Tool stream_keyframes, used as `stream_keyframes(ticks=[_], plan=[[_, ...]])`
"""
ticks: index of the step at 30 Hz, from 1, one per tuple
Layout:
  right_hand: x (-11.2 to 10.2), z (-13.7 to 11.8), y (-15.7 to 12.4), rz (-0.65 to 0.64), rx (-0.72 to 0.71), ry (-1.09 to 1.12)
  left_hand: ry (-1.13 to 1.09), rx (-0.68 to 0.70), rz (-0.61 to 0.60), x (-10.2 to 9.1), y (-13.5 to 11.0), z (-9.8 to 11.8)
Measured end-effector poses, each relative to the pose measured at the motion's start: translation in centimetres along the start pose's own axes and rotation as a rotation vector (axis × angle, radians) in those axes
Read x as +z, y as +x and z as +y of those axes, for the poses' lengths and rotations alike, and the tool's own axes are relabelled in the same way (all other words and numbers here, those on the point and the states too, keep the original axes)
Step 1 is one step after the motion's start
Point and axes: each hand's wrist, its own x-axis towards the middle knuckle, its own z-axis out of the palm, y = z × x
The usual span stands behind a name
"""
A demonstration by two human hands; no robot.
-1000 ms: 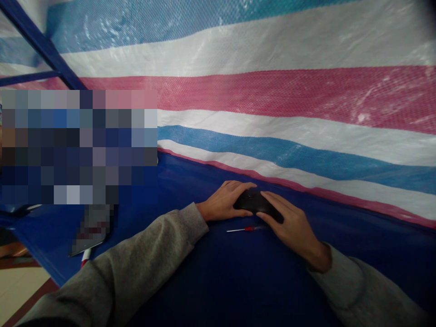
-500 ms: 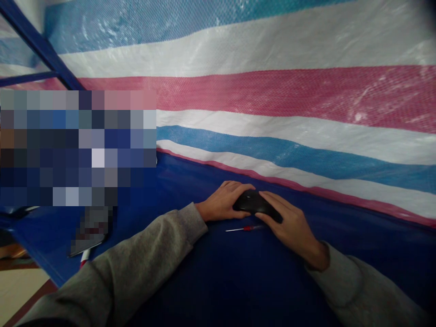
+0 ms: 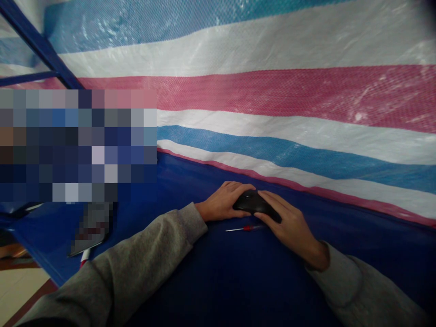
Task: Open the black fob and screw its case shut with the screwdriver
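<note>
A black computer mouse (image 3: 254, 204) rests on the dark blue table (image 3: 238, 281) near its far edge. My left hand (image 3: 222, 202) grips the mouse's left side, fingers curled over it. My right hand (image 3: 293, 227) holds its right side, fingers wrapped along the top. Just in front of the mouse lies a small screwdriver (image 3: 243, 228) with a red handle and a thin metal shaft, untouched by either hand. Both arms wear grey sleeves.
A striped blue, white and red woven tarp (image 3: 289, 100) hangs right behind the table. A blue metal frame (image 3: 37, 43) stands at upper left. A dark flat device (image 3: 89, 236) and a red-and-white pen (image 3: 85, 256) lie near the table's left edge.
</note>
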Motion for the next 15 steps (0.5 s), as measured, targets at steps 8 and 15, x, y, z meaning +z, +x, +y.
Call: stream_keyframes(ticks=[8, 15], plan=[[-0.08, -0.03, -0.02, -0.003, -0.002, -0.014, 0.000, -0.032, 0.007, -0.12, 0.08, 0.04], [-0.29, -0.11, 0.19, -0.006, 0.046, 0.019, -0.019, -0.057, 0.015, -0.04, 0.10, 0.08]])
